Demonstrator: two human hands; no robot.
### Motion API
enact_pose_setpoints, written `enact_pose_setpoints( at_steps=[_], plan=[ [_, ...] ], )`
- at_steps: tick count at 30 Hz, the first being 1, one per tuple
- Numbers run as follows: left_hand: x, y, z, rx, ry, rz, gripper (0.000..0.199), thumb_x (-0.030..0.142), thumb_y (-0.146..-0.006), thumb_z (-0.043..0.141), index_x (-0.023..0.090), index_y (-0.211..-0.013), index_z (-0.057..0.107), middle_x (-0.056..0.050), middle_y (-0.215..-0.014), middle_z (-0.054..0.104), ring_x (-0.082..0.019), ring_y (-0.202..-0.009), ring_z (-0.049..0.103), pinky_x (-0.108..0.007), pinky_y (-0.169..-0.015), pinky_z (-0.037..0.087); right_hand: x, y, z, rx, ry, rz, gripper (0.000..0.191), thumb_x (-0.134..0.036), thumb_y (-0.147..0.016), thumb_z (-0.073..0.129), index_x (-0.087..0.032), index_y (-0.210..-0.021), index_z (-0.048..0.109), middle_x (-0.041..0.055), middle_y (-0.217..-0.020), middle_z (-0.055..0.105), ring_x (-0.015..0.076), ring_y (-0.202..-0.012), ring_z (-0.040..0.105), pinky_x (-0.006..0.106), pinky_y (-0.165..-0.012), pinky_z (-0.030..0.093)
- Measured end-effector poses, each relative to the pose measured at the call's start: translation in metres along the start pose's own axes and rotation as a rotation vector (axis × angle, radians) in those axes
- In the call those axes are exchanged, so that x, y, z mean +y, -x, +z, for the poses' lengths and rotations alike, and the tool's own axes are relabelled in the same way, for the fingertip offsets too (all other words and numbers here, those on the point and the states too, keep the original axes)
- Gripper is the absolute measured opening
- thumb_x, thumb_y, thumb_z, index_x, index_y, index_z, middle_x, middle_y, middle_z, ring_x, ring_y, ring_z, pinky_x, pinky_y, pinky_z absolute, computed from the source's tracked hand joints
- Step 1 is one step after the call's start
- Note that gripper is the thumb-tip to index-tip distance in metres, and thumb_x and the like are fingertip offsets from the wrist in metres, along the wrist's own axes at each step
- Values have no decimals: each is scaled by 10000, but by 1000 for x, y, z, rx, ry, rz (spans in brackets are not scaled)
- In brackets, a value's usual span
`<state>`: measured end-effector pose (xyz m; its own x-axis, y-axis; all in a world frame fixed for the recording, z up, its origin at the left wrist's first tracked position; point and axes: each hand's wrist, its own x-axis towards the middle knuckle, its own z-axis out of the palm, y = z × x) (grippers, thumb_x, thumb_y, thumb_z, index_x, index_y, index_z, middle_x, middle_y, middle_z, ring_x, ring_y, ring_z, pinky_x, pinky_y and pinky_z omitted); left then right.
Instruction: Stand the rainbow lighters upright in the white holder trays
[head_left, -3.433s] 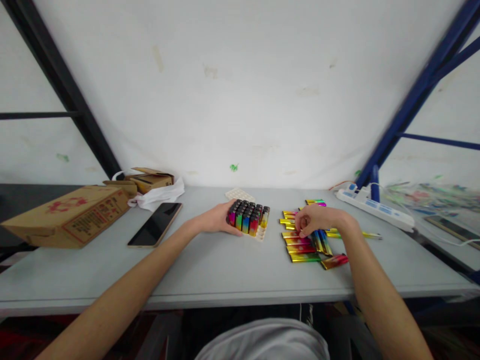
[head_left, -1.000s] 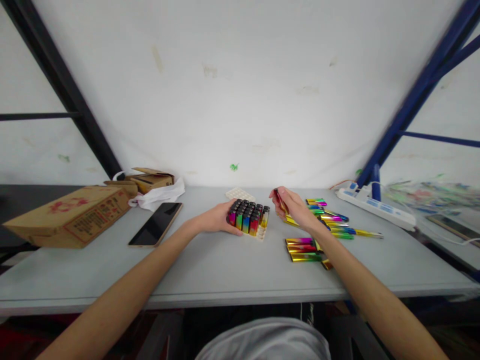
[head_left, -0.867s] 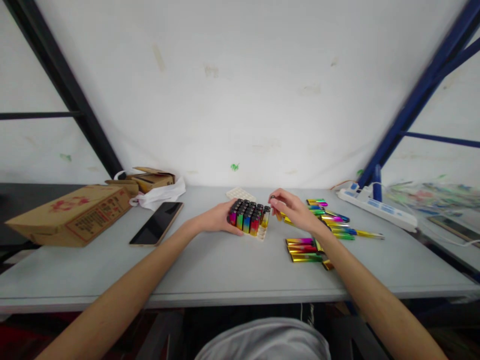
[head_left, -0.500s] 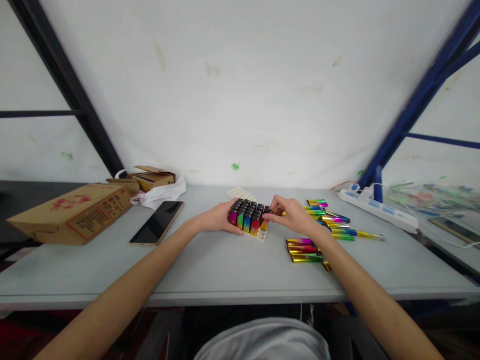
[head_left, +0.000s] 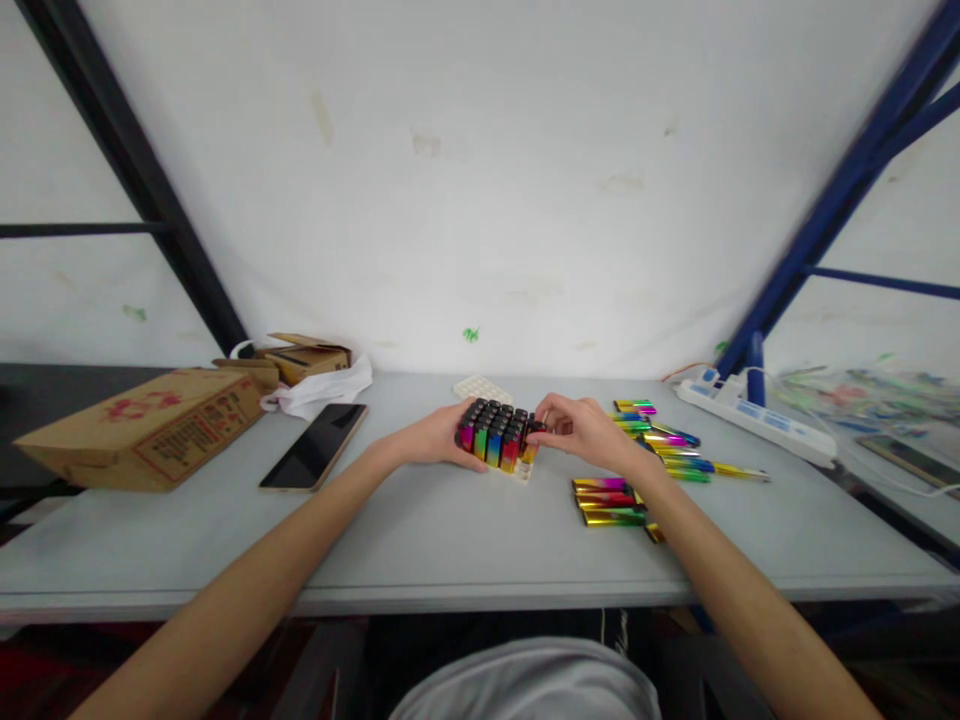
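Several shiny multicoloured lighters point(head_left: 496, 447) with black tops stand upright, packed in rows in a pale tray point(head_left: 523, 473) with round holes. My left hand point(head_left: 437, 437) is curled around the left side of this block, with the thumb along its near side. At the block's right end, the fingers of my right hand point(head_left: 574, 428) pinch a lighter point(head_left: 531, 452) by its top; whether its base is seated in the tray I cannot tell. Loose lighters point(head_left: 609, 500) lie on their sides right of the tray, some partly hidden by my right forearm.
More loose lighters point(head_left: 667, 445) lie farther right, near a white power strip point(head_left: 757, 415). Behind the block lies another pale tray point(head_left: 482, 389). On the left are a dark-screened phone point(head_left: 315, 447), a cardboard box point(head_left: 150, 425), a white plastic bag point(head_left: 326, 388) and a smaller open box point(head_left: 307, 358).
My right hand has shifted very slightly, with the pinched lighter a little closer to the block. My left hand stays in place.
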<state>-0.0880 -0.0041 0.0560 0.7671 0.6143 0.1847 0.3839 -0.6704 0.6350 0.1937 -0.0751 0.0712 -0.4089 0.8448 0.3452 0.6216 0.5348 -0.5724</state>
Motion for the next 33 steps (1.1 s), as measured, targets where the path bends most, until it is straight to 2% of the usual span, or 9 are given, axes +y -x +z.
enact_pose_setpoints(
  at_steps=[9,11,14,17,19,22,26,28,33],
  plan=[
    [0,0,0,9,-11,-8,835,506,-626,898,198,-1310,531,-103,-1317,667,-316,-1170,650,-410,-1031,503,0,0,4,36,8,-31,385,-528,-890,700,-253,-1143,607,-22,-706,691,161,-614,623,253,-605,453],
    [0,0,0,7,-15,-10,854,514,-623,897,199,-1326,527,-108,-1340,656,-322,-1192,642,-411,-1049,492,-1,1,-4,122,25,-11,354,-541,-940,625,-244,-1132,612,-19,-676,677,157,-583,607,256,-605,452],
    [-3,-1,0,3,-27,-18,873,523,-618,896,195,-1337,526,-111,-1357,648,-326,-1211,633,-415,-1068,480,6,2,-27,328,147,57,310,-499,-1004,515,-222,-1081,632,1,-659,666,159,-571,595,277,-640,468],
    [-6,-1,1,-5,-24,-3,870,530,-622,889,202,-1340,523,-102,-1349,654,-324,-1210,633,-418,-1062,486,30,6,-53,431,353,136,263,-390,-1002,494,-198,-1053,667,78,-836,726,211,-745,659,338,-778,514],
    [-7,-2,1,-3,-22,6,869,530,-618,889,203,-1335,525,-100,-1340,661,-326,-1206,636,-419,-1058,488,52,12,-68,359,476,195,249,-286,-970,500,-165,-1056,699,151,-1029,730,264,-933,684,390,-898,518],
    [-8,-2,1,0,-22,5,865,526,-618,892,203,-1331,526,-99,-1340,663,-327,-1209,637,-413,-1059,488,81,25,-83,128,611,368,283,-159,-879,564,-157,-1103,738,177,-1190,713,295,-1119,668,409,-1033,481],
    [-8,-2,2,-3,-20,16,883,522,-622,897,193,-1347,514,-109,-1365,648,-323,-1223,631,-407,-1078,474,99,38,-93,-192,596,525,396,-127,-804,631,-183,-1182,734,124,-1214,739,277,-1105,695,354,-980,517],
    [-9,-2,2,-2,-19,18,885,526,-621,896,189,-1346,517,-111,-1359,651,-324,-1216,634,-412,-1082,470,102,40,-94,-228,587,554,414,-137,-778,659,-171,-1185,729,120,-1190,750,273,-1074,707,340,-934,533],
    [-8,-2,1,-1,-17,21,889,522,-618,896,195,-1353,518,-108,-1353,652,-328,-1220,628,-420,-1080,472,106,36,-90,-170,499,498,331,-282,-791,727,-193,-1109,749,91,-1102,778,244,-947,730,318,-831,546]
  ],
)
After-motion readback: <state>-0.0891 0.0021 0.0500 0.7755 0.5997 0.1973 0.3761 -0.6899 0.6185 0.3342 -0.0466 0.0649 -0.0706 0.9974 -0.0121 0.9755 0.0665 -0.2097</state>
